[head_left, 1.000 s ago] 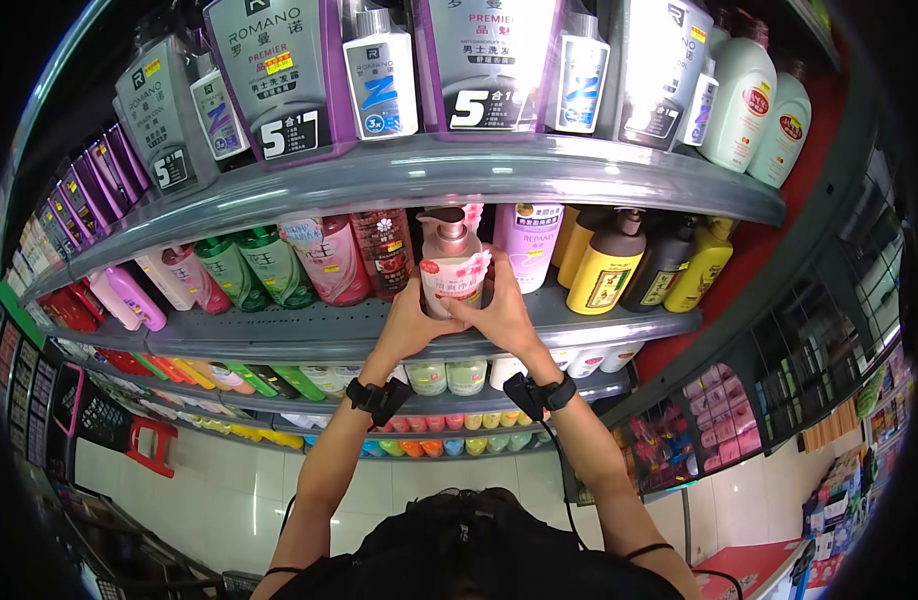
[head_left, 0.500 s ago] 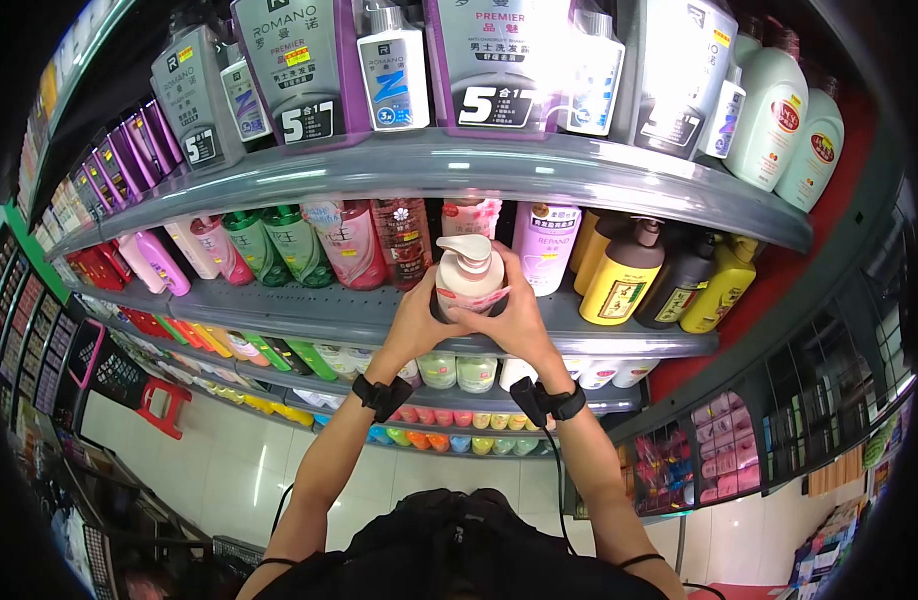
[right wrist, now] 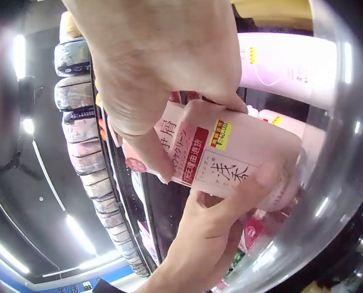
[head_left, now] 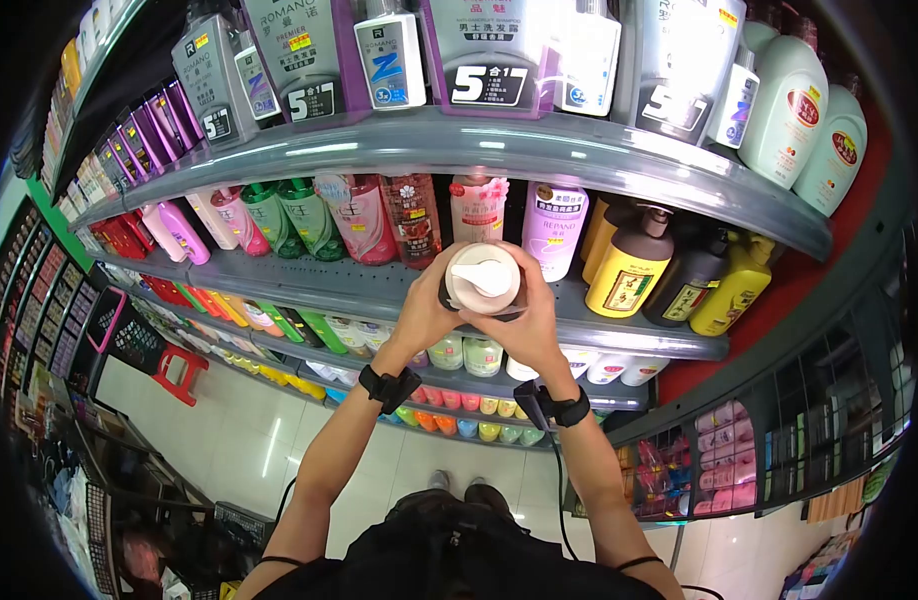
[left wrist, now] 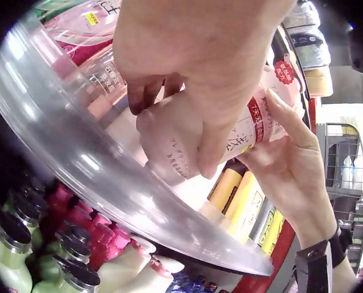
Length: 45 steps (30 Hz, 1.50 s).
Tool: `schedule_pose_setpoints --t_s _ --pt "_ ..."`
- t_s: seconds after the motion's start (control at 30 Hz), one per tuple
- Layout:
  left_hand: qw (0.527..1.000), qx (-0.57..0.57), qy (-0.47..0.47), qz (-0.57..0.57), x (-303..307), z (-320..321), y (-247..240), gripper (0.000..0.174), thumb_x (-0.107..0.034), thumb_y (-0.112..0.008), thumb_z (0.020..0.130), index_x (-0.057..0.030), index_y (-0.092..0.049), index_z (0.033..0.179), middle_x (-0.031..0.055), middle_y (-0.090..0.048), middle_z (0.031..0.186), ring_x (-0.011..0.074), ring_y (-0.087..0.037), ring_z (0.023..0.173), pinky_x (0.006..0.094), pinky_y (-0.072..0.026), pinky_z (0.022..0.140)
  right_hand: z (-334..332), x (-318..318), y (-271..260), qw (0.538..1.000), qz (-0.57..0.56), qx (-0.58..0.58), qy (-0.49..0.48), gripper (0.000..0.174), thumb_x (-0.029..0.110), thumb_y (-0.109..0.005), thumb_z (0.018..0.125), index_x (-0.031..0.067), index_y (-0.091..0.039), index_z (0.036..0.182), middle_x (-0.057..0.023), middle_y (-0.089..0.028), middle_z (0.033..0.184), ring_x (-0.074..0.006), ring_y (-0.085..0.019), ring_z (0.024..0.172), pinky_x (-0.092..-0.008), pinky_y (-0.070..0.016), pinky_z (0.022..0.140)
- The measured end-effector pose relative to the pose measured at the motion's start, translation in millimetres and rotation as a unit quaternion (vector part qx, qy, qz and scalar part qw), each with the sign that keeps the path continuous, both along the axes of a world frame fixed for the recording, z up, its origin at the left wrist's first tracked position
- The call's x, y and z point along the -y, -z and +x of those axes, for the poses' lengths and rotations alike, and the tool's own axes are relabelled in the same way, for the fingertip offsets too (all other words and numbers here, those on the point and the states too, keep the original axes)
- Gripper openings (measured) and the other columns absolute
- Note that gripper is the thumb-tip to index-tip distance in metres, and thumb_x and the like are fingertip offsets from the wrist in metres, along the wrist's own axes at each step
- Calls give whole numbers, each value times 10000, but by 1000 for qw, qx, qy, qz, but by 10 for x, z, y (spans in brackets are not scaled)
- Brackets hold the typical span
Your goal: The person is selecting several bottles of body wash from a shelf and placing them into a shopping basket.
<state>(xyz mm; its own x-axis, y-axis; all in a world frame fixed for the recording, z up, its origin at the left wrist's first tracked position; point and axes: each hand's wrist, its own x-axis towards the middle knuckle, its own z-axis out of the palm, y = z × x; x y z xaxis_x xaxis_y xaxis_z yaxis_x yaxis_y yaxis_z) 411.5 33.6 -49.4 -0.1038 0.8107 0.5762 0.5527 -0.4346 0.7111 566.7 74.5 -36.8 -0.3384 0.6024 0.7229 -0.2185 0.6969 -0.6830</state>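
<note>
Both hands hold one pale pink pump bottle (head_left: 483, 279), its white pump top facing the head camera, in front of the middle shelf. The left hand (head_left: 426, 312) grips its left side and the right hand (head_left: 528, 322) its right side. In the left wrist view, the left hand (left wrist: 200, 67) curls its fingers and thumb round the bottle (left wrist: 175, 137), with the right hand (left wrist: 291, 177) at the other end. A red band and a yellow price sticker show on the bottle (right wrist: 236, 146) in the right wrist view, between the right hand (right wrist: 157, 67) and left hand (right wrist: 209, 226).
A similar pink bottle (head_left: 478, 207) stands on the shelf behind, between a dark red bottle (head_left: 411, 222) and a lilac bottle (head_left: 555, 230). Large grey bottles line the upper shelf (head_left: 459, 142). A yellow bottle (head_left: 629, 268) stands to the right; a red stool (head_left: 182, 373) is on the floor.
The held bottle has come away from the shelf toward the body and tipped so its pump top faces the head camera. The similar bottle behind it has come into view.
</note>
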Motion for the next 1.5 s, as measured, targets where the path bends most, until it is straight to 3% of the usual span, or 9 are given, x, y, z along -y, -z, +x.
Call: schedule_pose_setpoints --t_s 0.37,0.53,0.63,0.9,1.1,1.2,1.3,1.33,1.5 --pt "998 -60 -20 30 511 4 -276 820 -137 -838 546 -39 -460 1267 165 -511 1254 361 -506 1147 410 -410 975 170 312 -233 993 -35 -37 -105 841 28 -850 596 -30 -413 1313 -150 -514 1282 -214 -534 1150 -354 -459 975" --pt "995 -85 -17 39 835 -120 -169 877 -190 -852 516 -33 -437 1274 186 -496 1234 368 -505 1124 417 -410 966 149 586 -217 971 -152 -41 -180 841 -4 -843 600 -40 -401 1314 -141 -528 1249 -192 -543 1122 -340 -470 959" --pt "999 -9 -13 -36 1095 -165 -57 931 -267 -849 534 -33 -392 1311 171 -528 1235 301 -540 1133 390 -413 968 29 765 -127 961 -191 -26 -201 828 -12 -839 607 -40 -400 1309 -124 -543 1212 -178 -563 1081 -323 -491 929" --pt "989 78 -2 -122 1938 -674 426 947 -306 -854 545 -19 -399 1324 179 -540 1228 306 -553 1111 391 -441 934 -516 1472 183 932 -290 107 -187 846 112 -872 600 9 -418 1306 -101 -556 1194 -156 -576 1043 -283 -502 852" --pt "979 97 27 -176 2800 -1299 554 939 -300 -859 531 -18 -419 1310 174 -545 1218 292 -552 1114 390 -434 939 -1047 2070 339 924 -249 182 -225 895 115 -872 605 50 -380 1350 -78 -517 1253 -166 -508 1146 -321 -431 962" --pt "980 103 23 -168 3277 -1638 622 942 -272 -876 520 -28 -431 1313 150 -551 1227 262 -558 1108 371 -436 944 -1346 2345 334 883 -275 138 -355 940 182 -889 592 50 -372 1367 -76 -482 1309 -176 -422 1244 -344 -377 1014" --pt "975 123 32 -181 3749 -1943 623 954 -259 -890 516 -30 -430 1320 135 -565 1215 237 -569 1091 355 -442 942 -1812 2569 379 846 -253 117 -454 933 305 -881 604 15 -394 1345 -97 -478 1320 -192 -444 1230 -343 -375 1013" --pt "973 129 35 -190 3898 -2042 633 957 -257 -891 517 -28 -428 1323 134 -571 1206 236 -574 1083 352 -444 940 -1958 2732 322 845 -245 95 -465 793 397 -803 699 -10 -454 1283 -123 -523 1272 -208 -483 1197 -346 -381 1005" --pt "970 165 3 -176 4576 -2458 787 944 -255 -887 532 -30 -428 1325 121 -591 1165 230 -587 1055 344 -454 925 -2705 3208 407 851 -213 143 -458 472 325 -610 851 -16 -538 1169 -127 -615 1105 -205 -562 1068 -346 -417 950"
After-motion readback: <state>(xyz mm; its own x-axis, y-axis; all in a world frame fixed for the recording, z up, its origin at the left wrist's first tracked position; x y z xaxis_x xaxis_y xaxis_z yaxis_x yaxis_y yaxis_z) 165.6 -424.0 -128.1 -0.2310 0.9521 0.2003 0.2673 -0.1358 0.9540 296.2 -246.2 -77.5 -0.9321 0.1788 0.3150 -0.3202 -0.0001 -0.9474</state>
